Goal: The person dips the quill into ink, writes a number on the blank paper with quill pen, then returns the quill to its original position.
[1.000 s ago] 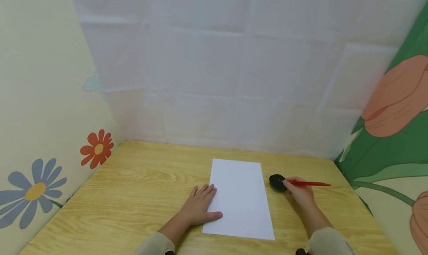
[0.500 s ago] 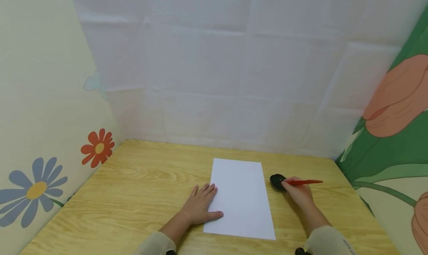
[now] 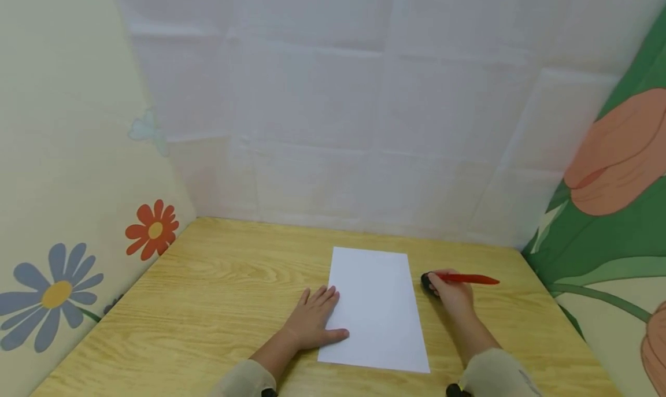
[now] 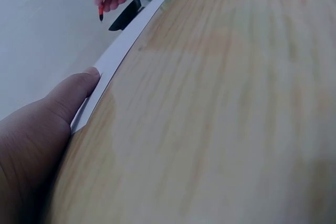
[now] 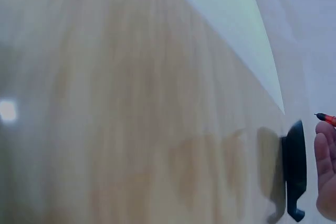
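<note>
A red-handled brush (image 3: 473,279) with a dark tip is gripped in my right hand (image 3: 455,297). Below that hand sits a small black dish (image 3: 426,284), partly covered by it in the head view. The right wrist view has the brush tip (image 5: 318,115) above the dish (image 5: 295,166), apart from it. My left hand (image 3: 312,322) rests flat with spread fingers on the left edge of a blank white sheet of paper (image 3: 377,316). In the left wrist view its thumb (image 4: 73,92) lies along the paper's edge.
The paper and dish lie on a wood-grain table (image 3: 234,281). White sheeting (image 3: 312,114) hangs behind the table. Flower-printed walls stand at the left (image 3: 57,154) and the right (image 3: 614,229).
My right hand has shifted slightly left with the brush and turned, now hiding more of the dish. My left hand and the paper stay practically still.
</note>
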